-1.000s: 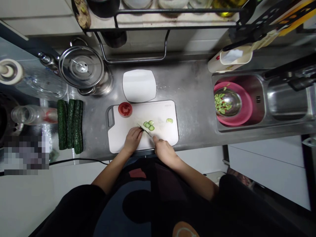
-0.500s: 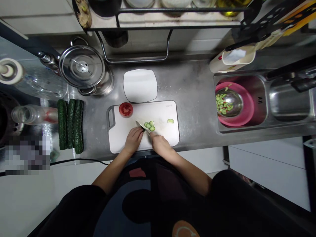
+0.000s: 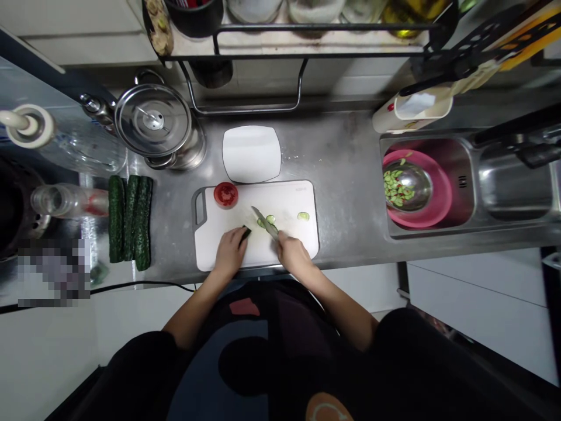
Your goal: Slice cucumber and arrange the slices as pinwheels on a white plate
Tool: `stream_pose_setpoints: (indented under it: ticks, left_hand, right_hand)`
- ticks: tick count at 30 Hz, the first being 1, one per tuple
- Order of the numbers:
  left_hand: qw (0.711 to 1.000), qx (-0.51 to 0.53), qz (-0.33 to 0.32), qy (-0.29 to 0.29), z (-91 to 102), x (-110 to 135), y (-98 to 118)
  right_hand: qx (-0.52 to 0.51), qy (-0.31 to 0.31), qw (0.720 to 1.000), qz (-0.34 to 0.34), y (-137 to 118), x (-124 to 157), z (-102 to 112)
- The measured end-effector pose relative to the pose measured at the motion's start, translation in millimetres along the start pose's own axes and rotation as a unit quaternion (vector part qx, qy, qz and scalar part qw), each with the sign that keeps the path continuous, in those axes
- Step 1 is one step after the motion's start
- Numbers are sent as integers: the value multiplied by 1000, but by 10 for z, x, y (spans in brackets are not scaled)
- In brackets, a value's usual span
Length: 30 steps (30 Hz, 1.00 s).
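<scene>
My left hand (image 3: 229,250) is closed round a piece of cucumber (image 3: 246,233), whose dark green end shows past the fingers. In my right hand (image 3: 293,252) is a kitchen knife (image 3: 264,221), its blade angled up and to the left over the white cutting board (image 3: 219,234). Beside the blade lie cucumber slices (image 3: 270,219), partly covered by it. Another cucumber slice (image 3: 303,216) rests apart at the board's right side. Near the board's top left corner sits a cut tomato half (image 3: 225,195), cut face up.
A white plate (image 3: 251,153) lies behind the board. Several whole cucumbers (image 3: 142,223) and a lidded steel pot (image 3: 153,120) stand left. On the right, a sink (image 3: 464,204) holds a pink basin (image 3: 442,186) with a metal bowl of cut vegetables. A rack (image 3: 324,44) hangs above.
The knife has moved right, away from the cucumber piece, with my right hand. My left hand has shifted slightly left with the cucumber. The view has tilted a little.
</scene>
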State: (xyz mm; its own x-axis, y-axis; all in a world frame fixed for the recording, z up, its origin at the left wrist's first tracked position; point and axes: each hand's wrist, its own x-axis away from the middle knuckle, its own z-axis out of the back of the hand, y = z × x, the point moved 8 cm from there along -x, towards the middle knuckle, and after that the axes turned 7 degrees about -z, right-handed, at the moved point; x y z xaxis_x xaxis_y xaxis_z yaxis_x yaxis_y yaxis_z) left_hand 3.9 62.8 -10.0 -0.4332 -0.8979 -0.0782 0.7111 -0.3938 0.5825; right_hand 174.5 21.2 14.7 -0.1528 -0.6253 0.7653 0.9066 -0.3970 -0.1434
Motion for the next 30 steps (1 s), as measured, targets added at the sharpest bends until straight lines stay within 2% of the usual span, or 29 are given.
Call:
stream_pose_setpoints:
  ticks: [4, 7, 9, 11, 13, 15, 17, 19, 21, 23, 25, 26, 28, 30]
  left_hand:
    - [990, -24, 121, 74, 367, 14, -393]
    - [979, -51, 174, 98, 543, 6, -613]
    - [975, -66, 186, 98, 586, -1, -670]
    - [975, -83, 175, 111, 605, -5, -624]
    - [979, -91, 127, 133, 586, -28, -444]
    - [988, -70, 27, 132, 473, -87, -128]
    - [989, -17, -128, 70, 242, -151, 291]
    - [969, 18, -247, -10, 10, -170, 618]
    - [951, 44, -301, -56, -117, -198, 763]
    - [941, 72, -319, -86, -175, -247, 785]
    - [943, 103, -300, -96, -194, -325, 730]
    - [952, 116, -270, -87, -194, -383, 676]
    - [974, 140, -169, -50, -201, -515, 523]
    - [984, 162, -65, -35, -264, -612, 392]
  right_hand:
    - [39, 65, 997, 5, 93, 82, 103]
    - [70, 87, 994, 10, 138, 100, 90]
    - [80, 99, 992, 13, 160, 84, 63]
    - [84, 105, 991, 16, 177, 57, 29]
    - [88, 108, 990, 17, 190, 32, 2]
    - [93, 109, 990, 14, 198, 17, -13]
    - [96, 108, 989, 12, 199, 18, -13]
    - [96, 107, 989, 14, 192, 33, -3]
    - [95, 104, 990, 19, 189, 57, 9]
    - [93, 100, 990, 21, 205, 84, 17]
    - [93, 97, 991, 17, 238, 108, 19]
    - [93, 97, 991, 15, 254, 119, 17]
    - [95, 97, 991, 13, 275, 137, 12]
    - [100, 98, 990, 14, 278, 148, 5]
